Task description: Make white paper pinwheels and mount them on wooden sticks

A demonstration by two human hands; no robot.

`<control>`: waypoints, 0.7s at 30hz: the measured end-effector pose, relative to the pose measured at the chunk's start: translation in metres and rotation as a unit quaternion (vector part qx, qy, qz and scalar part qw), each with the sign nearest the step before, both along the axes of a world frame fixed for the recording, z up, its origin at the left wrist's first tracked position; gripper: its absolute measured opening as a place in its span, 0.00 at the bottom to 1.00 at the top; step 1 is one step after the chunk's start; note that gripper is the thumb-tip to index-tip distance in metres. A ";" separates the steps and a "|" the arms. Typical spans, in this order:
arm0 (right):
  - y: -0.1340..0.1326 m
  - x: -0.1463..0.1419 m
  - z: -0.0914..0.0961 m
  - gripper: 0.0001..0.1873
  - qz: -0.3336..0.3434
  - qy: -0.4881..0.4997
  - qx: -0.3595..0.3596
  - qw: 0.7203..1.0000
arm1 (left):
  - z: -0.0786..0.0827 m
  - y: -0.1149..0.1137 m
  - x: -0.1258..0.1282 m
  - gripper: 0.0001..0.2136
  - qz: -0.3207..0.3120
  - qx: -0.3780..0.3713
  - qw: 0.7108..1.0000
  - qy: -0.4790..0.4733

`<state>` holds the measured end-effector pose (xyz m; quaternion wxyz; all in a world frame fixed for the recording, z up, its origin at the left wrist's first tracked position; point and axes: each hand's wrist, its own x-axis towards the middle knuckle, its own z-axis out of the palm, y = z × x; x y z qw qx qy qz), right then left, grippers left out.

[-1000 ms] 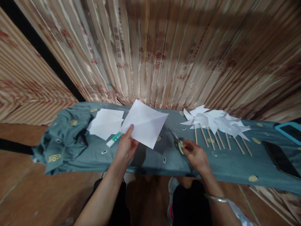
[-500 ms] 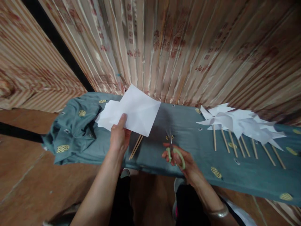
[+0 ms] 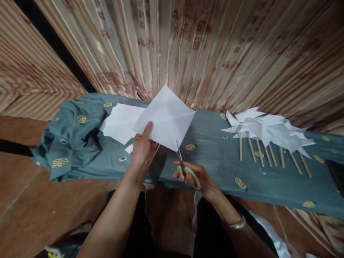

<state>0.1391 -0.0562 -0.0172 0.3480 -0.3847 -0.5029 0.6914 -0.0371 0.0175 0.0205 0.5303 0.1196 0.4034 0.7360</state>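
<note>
My left hand (image 3: 143,148) pinches a square sheet of white paper (image 3: 168,116) by its left side, thumb on top. Faint crease lines cross the sheet. In my right hand (image 3: 197,177) is a pair of scissors (image 3: 185,171) with light green handles. The blades point up at the sheet's lower corner and overlap it in view; whether they have cut into it I cannot tell. A pile of white paper (image 3: 120,122) lies on the cloth left of the held sheet. Wooden sticks (image 3: 157,149) show partly beneath the sheet, mostly hidden.
Several white paper pinwheels (image 3: 268,130) on wooden sticks lie overlapping at the right. Green-grey cloth with yellow pineapple prints covers the narrow table (image 3: 215,154). Behind it hangs a pleated curtain (image 3: 172,53). A dark object (image 3: 335,173) sits at the right edge.
The held sheet has moved right, away from the paper pile, and turned corner-down. The scissors have come up and left to its lower corner. The view has shifted slightly.
</note>
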 end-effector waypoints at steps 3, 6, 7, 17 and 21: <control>0.002 0.000 0.000 0.31 0.007 0.003 0.004 1.000 | -0.002 0.000 0.004 0.05 -0.016 0.005 1.000 0.000; 0.003 0.000 -0.001 0.30 0.005 -0.001 0.009 1.000 | -0.003 0.000 0.007 0.04 -0.026 0.001 1.000 0.002; 0.004 0.001 -0.001 0.30 0.002 -0.002 0.010 1.000 | -0.004 -0.001 0.007 0.04 -0.025 0.000 1.000 0.004; 0.006 0.003 -0.004 0.34 -0.005 -0.011 0.010 1.000 | -0.012 0.000 0.002 0.07 -0.019 0.015 0.999 0.033; 0.005 0.002 -0.007 0.33 -0.001 -0.006 0.012 1.000 | -0.012 0.000 0.003 0.07 -0.016 0.014 0.999 0.029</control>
